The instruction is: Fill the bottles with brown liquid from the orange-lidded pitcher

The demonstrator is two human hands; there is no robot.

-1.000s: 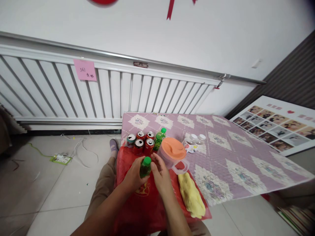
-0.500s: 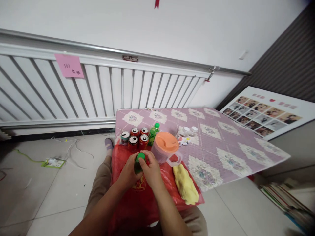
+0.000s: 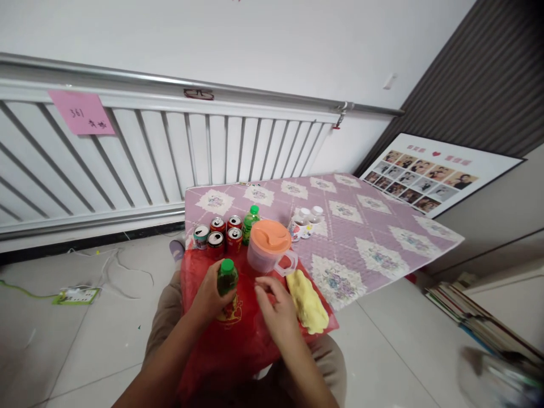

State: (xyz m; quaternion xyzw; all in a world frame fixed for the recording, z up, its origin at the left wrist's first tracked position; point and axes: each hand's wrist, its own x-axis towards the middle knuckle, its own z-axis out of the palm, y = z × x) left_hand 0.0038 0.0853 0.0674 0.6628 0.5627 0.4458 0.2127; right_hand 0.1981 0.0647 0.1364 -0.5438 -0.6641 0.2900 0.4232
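Note:
My left hand (image 3: 212, 294) is wrapped round a green-capped bottle (image 3: 228, 276), which stands upright over the red plastic sheet (image 3: 208, 340). To its right, my right hand (image 3: 274, 303) is apart from the bottle, fingers curled loosely with gaps between them and nothing seen in them. A clear pitcher with an orange lid (image 3: 270, 238) stands just beyond the hands. Several opened cans (image 3: 234, 240) are grouped behind the held bottle, with a second green-capped bottle (image 3: 250, 224) beside them. A yellow cloth (image 3: 307, 303) lies right of my right hand.
Small white-capped bottles (image 3: 304, 222) stand behind the pitcher on the lilac patterned tablecloth (image 3: 340, 249). A white radiator (image 3: 170, 158) runs behind the table. A framed photo board (image 3: 425, 175) leans at the right, with stacked books (image 3: 476, 323) below it. A power strip (image 3: 76, 296) lies on the left floor.
My right hand has come off the bottle cap and moved right. My left hand still holds the bottle. The view has shifted, so the surroundings sit further left.

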